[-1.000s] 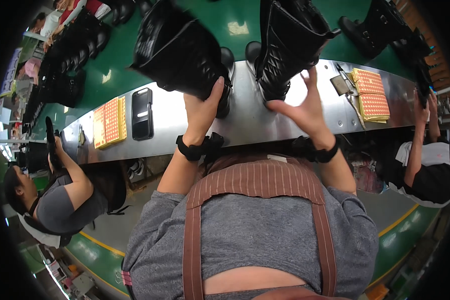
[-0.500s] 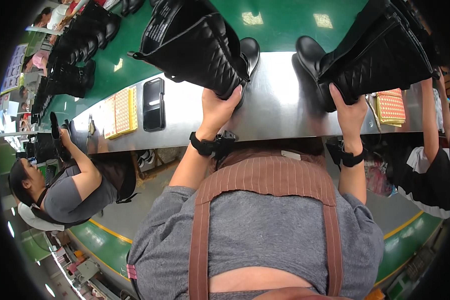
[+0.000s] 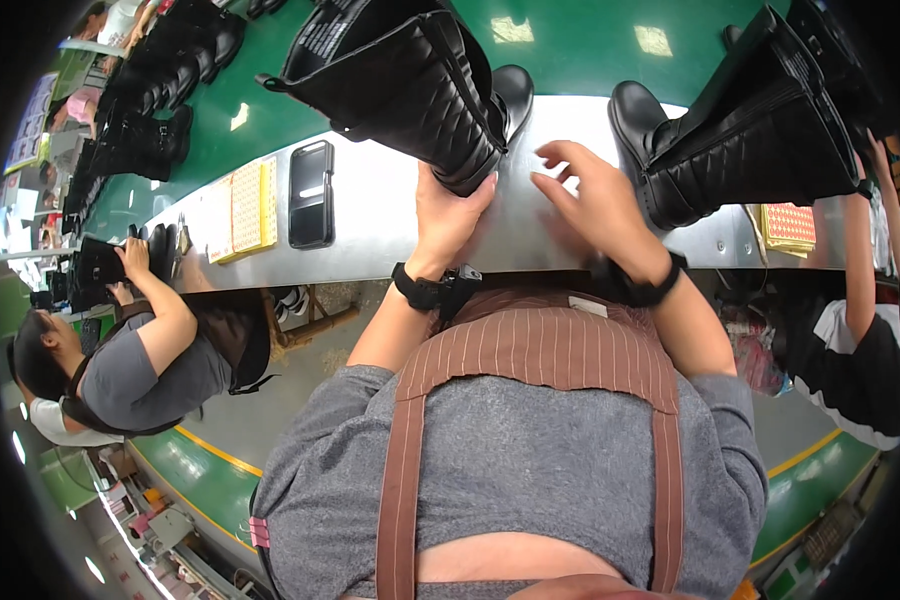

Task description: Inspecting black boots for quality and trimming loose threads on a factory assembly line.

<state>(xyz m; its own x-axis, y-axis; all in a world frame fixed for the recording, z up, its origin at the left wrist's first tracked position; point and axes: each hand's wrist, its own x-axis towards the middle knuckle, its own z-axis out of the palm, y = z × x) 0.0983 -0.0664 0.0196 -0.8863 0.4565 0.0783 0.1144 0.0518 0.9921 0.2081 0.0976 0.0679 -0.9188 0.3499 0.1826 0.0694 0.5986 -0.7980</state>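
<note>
A tall black boot (image 3: 400,95) with a quilted shaft stands in front of me, left of centre. My left hand (image 3: 447,215) grips its heel end, thumb on one side and fingers hidden behind. A second black boot (image 3: 735,140) stands to the right on the metal table strip, with no hand of mine on it. Between the two boots my right hand (image 3: 592,195) is in the air, its fingers apart and curved, holding nothing. It points toward the left boot without touching it.
A black phone (image 3: 311,195) and a stack of yellow-and-red printed sheets (image 3: 243,212) lie left on the metal table (image 3: 370,240). More sheets (image 3: 788,228) lie at right. Black boots (image 3: 150,140) line the green surface at far left. Co-workers (image 3: 135,360) work on both sides.
My right hand has let go of the right boot and moved left between the boots. My left hand stays on the left boot. The left co-worker's arm has shifted.
</note>
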